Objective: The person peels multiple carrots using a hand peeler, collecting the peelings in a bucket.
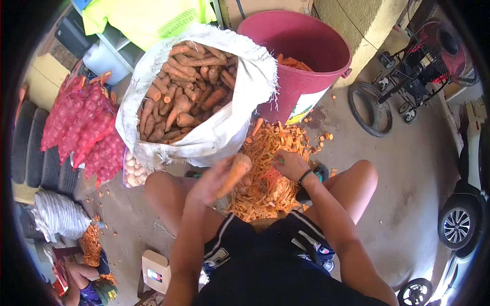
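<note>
My left hand is closed around a thick carrot, held tilted above the peel pile. Across from it, my right hand has its fingers curled round a small tool with a green part; its working end is hidden or too small to make out. Below both hands lies a heap of orange carrot peelings, with cut carrot ends scattered at its far side. A white woven sack full of unpeeled carrots stands just beyond my left hand.
A dark red bin with peeled carrots inside stands beyond the peelings. Red net bags of onions lie at left. A fan and a loose tire are at right. Another person sits lower left.
</note>
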The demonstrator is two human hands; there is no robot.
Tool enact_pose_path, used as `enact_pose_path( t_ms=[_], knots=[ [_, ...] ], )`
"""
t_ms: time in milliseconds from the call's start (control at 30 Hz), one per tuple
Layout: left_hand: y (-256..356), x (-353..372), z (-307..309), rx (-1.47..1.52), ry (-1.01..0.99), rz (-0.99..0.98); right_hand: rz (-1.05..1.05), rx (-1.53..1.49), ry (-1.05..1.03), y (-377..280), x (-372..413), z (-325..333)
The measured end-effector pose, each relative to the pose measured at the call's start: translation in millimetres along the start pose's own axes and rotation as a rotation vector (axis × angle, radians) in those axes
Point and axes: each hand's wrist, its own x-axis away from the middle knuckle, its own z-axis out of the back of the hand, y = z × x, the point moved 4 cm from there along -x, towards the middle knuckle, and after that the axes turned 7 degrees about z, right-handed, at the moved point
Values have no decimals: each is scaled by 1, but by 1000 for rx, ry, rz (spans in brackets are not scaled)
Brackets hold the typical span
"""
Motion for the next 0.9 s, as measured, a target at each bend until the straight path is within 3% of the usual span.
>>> enact_pose_path(
  t_ms=[33,133,233,367,533,900],
  knots=[
    [-12,1,-3,-215,37,111,-20,-15,-6,-1,4,-4],
    [-55,-8,3,-101,122,163,-48,19,14,-7,5,-7],
    [-41,-12,-6,-128,248,-3,-45,0,19,-12,9,-9],
    [-65,-19,19,-42,175,166,-45,4,6,-18,7,-7],
    [-77,-30,12,163,194,142,80,168,55,-32,8,-27],
    [-103,-42,13,-127,318,215,68,374,-153,-44,10,-55]
  ],
)
